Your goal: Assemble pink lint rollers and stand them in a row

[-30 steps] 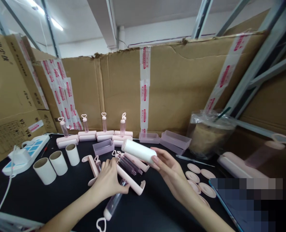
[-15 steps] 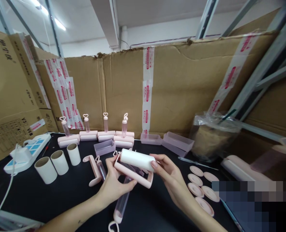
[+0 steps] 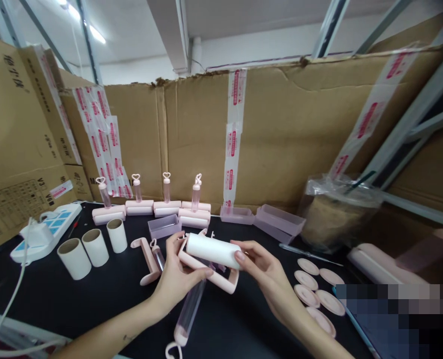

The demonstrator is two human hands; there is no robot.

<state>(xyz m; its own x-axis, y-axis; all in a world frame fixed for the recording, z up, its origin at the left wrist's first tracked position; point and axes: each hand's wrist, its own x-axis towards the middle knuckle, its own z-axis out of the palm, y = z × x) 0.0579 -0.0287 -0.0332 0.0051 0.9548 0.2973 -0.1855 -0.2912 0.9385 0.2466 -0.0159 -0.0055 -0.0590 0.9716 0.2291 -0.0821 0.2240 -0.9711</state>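
My left hand (image 3: pixel 176 279) is closed around a pink lint roller frame (image 3: pixel 223 282), thumb along its bar. The frame's clear handle (image 3: pixel 190 311) slants down toward me and ends in a heart-shaped loop. Pinched at its right end by my right hand (image 3: pixel 264 267) is a white lint roll (image 3: pixel 212 250), lying along the frame's open side. Its left end meets the frame's left arm near my left fingertips; whether it is seated there I cannot tell. Behind my left hand lie a loose pink frame (image 3: pixel 149 262) and a clear handle (image 3: pixel 158 256).
Three white rolls (image 3: pixel 74 259) stand at left beside a power strip (image 3: pixel 45 233). Assembled lint rollers (image 3: pixel 139 207) line the back, near lilac trays (image 3: pixel 279 223). Pink oval discs (image 3: pixel 306 280), a thin metal tool (image 3: pixel 311 253) and a bagged cup (image 3: pixel 329 214) are at right.
The view has shifted slightly, moving the scene a little to the right. Both hands keep their grips, and the roll tilts a touch more, its right end lower.
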